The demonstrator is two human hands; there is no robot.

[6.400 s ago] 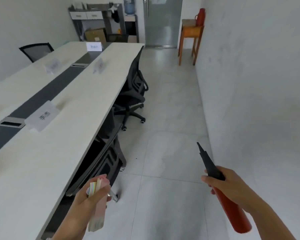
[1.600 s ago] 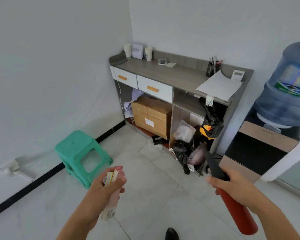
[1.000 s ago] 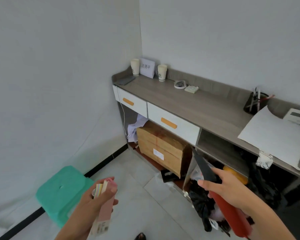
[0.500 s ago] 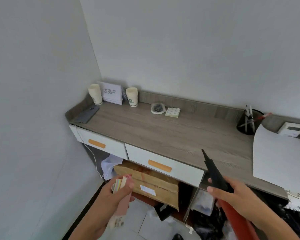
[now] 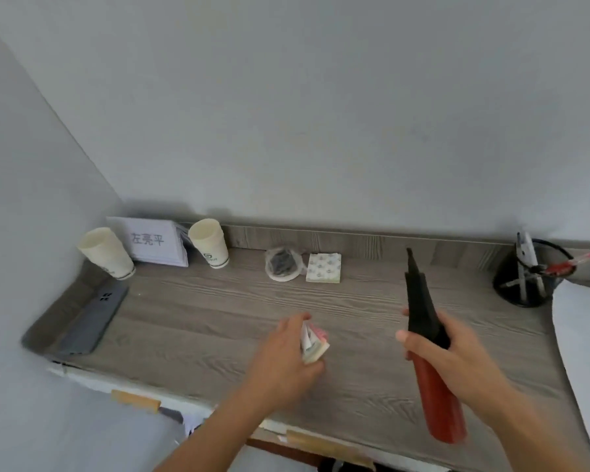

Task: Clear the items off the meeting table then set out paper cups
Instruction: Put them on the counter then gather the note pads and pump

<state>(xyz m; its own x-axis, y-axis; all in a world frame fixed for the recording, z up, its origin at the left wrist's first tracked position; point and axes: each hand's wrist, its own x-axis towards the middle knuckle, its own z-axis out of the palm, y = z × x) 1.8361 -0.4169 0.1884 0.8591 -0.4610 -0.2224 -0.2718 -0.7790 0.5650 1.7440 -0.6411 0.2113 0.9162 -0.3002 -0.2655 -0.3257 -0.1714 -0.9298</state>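
I stand at a grey wood-grain side counter. My left hand grips a small pack of coloured sticky notes low over the counter's middle. My right hand holds a red tube with a long black pointed nozzle, the tip pointing up and away. Two stacks of paper cups stand at the back left: one stack leans near the corner, the other stack is upright. A white name card stands between them.
A dark phone lies at the counter's left end. A tape roll and a patterned note pad sit at the back. A black pen holder and white paper sheets occupy the right. Drawers with orange handles are below.
I have stepped up to the counter and look down on it. My left hand has moved forward and lowered the sticky notes over the counter top. My right hand still holds the red tube.
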